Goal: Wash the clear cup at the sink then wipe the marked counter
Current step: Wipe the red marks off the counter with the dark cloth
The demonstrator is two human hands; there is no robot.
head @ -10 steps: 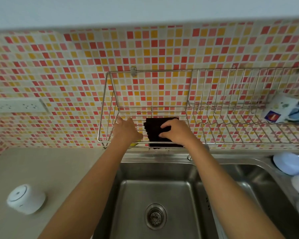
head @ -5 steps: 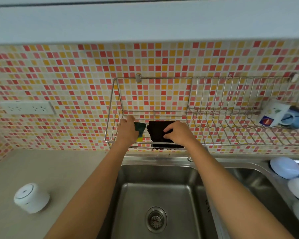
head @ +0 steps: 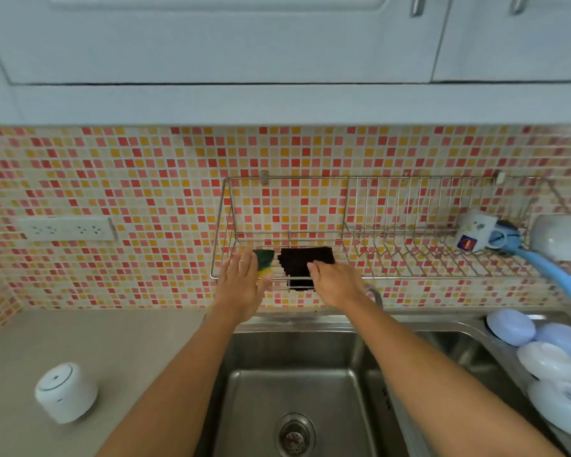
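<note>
A green and yellow sponge [head: 264,260] lies in the left end of the wire wall rack [head: 409,277]. Beside it a dark cloth [head: 299,262] hangs over the rack's front rail. My left hand [head: 241,286] is flat with straight fingers, its index finger against the sponge's left edge. My right hand [head: 337,283] rests its fingertips on the cloth's lower right part. Both hands are above the steel sink [head: 297,387]. The beige counter [head: 112,351] stretches to the left of the sink. No clear cup is plainly visible.
The rack's right end holds a white printed mug [head: 473,230], a blue brush [head: 548,265] and a pale upturned cup [head: 559,239]. Blue and white dishes [head: 541,351] are stacked right of the sink. A white round device [head: 66,392] stands on the counter. Cupboards hang overhead.
Both hands have drawn back a little from the rack, uncovering the sponge and more of the cloth. The view has tilted upward, showing the cupboards.
</note>
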